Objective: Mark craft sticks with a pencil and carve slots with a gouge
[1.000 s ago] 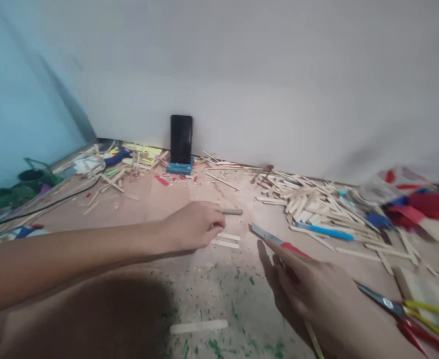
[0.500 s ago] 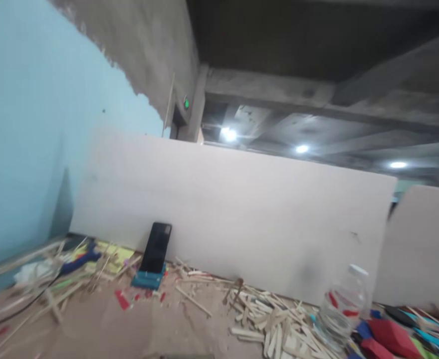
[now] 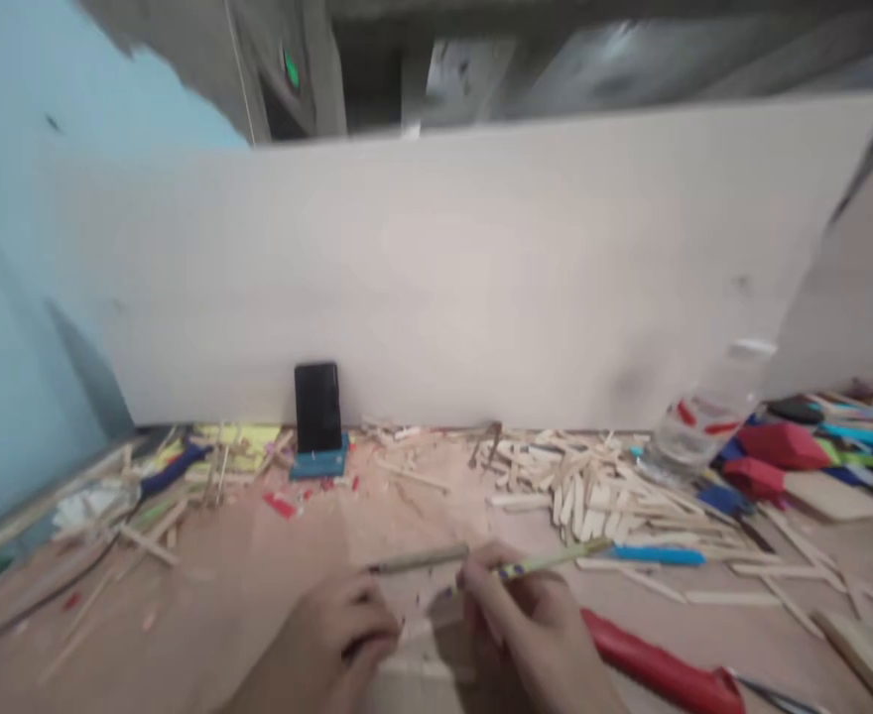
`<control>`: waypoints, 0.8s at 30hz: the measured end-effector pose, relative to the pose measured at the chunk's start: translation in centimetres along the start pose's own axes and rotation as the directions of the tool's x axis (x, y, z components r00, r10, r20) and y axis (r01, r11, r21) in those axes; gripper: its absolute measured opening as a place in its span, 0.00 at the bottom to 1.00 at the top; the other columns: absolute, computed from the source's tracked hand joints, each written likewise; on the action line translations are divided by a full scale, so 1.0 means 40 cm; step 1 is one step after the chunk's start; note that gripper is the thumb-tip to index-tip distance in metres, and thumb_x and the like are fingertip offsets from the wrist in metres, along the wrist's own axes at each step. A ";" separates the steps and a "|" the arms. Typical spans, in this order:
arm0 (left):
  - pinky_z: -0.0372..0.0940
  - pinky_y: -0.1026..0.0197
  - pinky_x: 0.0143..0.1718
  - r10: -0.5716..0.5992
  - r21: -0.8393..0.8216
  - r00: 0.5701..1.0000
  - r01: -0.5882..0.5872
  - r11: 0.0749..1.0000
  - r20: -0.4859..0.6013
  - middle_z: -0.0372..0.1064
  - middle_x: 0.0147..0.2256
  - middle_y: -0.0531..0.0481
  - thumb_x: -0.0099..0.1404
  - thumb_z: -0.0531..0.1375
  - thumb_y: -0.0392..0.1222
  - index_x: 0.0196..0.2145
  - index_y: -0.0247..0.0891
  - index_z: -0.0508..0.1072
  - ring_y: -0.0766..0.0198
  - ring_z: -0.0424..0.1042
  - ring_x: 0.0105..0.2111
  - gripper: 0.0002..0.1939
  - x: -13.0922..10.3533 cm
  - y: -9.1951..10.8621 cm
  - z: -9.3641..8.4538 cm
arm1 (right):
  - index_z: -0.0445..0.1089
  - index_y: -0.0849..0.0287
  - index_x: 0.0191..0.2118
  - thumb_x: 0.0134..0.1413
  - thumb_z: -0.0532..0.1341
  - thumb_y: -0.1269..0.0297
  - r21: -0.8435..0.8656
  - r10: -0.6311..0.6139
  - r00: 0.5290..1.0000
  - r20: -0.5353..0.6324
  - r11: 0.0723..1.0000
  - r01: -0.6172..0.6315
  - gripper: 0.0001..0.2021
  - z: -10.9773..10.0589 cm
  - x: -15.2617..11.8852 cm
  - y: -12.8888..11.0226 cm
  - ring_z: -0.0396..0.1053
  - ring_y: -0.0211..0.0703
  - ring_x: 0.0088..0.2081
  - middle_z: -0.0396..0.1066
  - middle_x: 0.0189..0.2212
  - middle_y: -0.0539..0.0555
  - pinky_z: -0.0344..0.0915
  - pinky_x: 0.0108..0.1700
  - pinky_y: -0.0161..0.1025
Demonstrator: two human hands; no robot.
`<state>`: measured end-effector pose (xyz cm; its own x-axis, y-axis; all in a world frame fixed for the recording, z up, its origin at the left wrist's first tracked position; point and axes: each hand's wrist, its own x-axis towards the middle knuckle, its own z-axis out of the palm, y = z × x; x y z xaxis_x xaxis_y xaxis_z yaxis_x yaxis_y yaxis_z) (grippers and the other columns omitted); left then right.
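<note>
My right hand (image 3: 526, 625) is closed around a thin yellowish pencil (image 3: 560, 560) with dark marks, its dark tip pointing down and left toward the table. My left hand (image 3: 339, 635) is beside it, fingers curled in and thumb near the fingertips; what they hold, if anything, is hidden. A pale flat wooden piece (image 3: 426, 669) lies low between both hands. Just beyond them is a greyish stick (image 3: 422, 559). To the right of my right hand rests a tool with a red handle (image 3: 660, 664).
Wooden sticks (image 3: 592, 496) are heaped at the back right, by a clear bottle (image 3: 711, 416) and red blocks (image 3: 783, 446). A blue pen-like stick (image 3: 658, 555) lies nearer. A dark phone (image 3: 317, 407) leans against the white board (image 3: 466, 278). A blue-handled tool (image 3: 174, 469) sits left.
The view has tilted down, showing more of the tabletop. Both my hands have come into sight, the right one with the pencil.
</note>
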<state>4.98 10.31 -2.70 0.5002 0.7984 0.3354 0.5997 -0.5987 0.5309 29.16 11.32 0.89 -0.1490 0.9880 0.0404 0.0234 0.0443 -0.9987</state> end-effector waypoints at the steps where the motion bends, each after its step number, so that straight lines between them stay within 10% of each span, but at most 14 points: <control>1: 0.73 0.57 0.44 -0.044 -0.038 0.999 0.043 0.998 -0.028 0.79 0.38 0.48 0.76 0.61 0.37 0.40 0.41 0.81 0.60 0.78 0.41 0.09 -0.006 0.003 0.003 | 0.76 0.58 0.37 0.58 0.68 0.32 0.013 0.034 0.999 0.007 0.999 -0.034 0.28 -0.003 -0.003 0.007 0.66 0.41 0.25 0.68 0.23 0.50 0.61 0.28 0.37; 4: 0.69 0.59 0.44 -0.118 -0.119 0.992 0.111 0.987 -0.047 0.78 0.39 0.52 0.78 0.61 0.39 0.41 0.45 0.83 0.63 0.76 0.41 0.10 -0.010 0.011 -0.007 | 0.79 0.56 0.48 0.61 0.69 0.39 0.003 0.117 0.993 0.028 0.993 -0.117 0.24 -0.017 -0.002 0.017 0.72 0.43 0.30 0.77 0.30 0.53 0.68 0.33 0.38; 18: 0.66 0.60 0.42 -0.035 0.017 0.998 0.036 0.999 -0.043 0.77 0.39 0.54 0.80 0.59 0.36 0.40 0.42 0.83 0.64 0.74 0.40 0.13 -0.007 0.045 -0.048 | 0.78 0.49 0.37 0.51 0.79 0.45 -0.049 0.348 0.921 0.173 0.938 -0.345 0.17 -0.004 -0.025 -0.022 0.71 0.46 0.24 0.75 0.25 0.54 0.65 0.22 0.39; 24: 0.71 0.57 0.53 0.029 0.078 0.992 -0.019 0.997 -0.120 0.80 0.45 0.49 0.80 0.59 0.39 0.47 0.39 0.82 0.61 0.76 0.46 0.10 0.019 0.099 -0.066 | 0.78 0.48 0.33 0.39 0.81 0.46 -0.031 0.455 0.889 -0.042 0.889 -0.457 0.19 0.020 -0.026 -0.046 0.78 0.56 0.31 0.76 0.26 0.58 0.71 0.23 0.40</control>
<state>6.09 8.73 1.70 0.4389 0.7827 0.4412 0.6370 -0.6174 0.4616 28.46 10.10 2.68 -0.0802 0.9051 -0.4175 0.1194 -0.4071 -0.9055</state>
